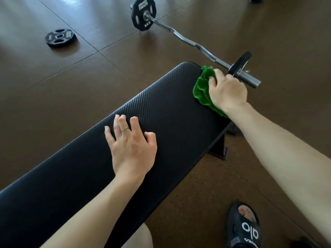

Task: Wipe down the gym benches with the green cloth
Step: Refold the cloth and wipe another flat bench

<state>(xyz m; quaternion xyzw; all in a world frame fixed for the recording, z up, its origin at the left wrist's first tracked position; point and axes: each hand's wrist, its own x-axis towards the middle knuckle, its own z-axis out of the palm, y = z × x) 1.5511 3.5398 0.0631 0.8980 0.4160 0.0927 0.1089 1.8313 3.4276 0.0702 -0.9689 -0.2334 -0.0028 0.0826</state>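
A loose weight plate (pixel 60 38) is lying flat on the brown floor (pixel 53 83) at the far left, well apart from everything else. Nearer the middle, the black padded bench (pixel 161 108) is running diagonally from the lower left up toward the right, its textured top facing the camera. The left hand (pixel 131 145) is resting on the bench about midway along it, fingers spread and slightly bent with the tips touching the pad, holding nothing; a thin ring (pixel 124 129) is showing on one finger. Beyond the bench, a curl bar (pixel 188 41) is lying on the floor with a black plate (pixel 143 14) marked 5KG standing on its far end and another plate (pixel 240 63) on its near end, just behind the bench's far corner. At that corner the green cloth (pixel 202 88) is lying bunched on the bench top, right by the edge. The right hand (pixel 227 90) is pressing down on the cloth, its fingers curling over the folds and gripping them. At the lower right, a foot in a dark sandal (pixel 243 228) is standing on the floor beside the bench.
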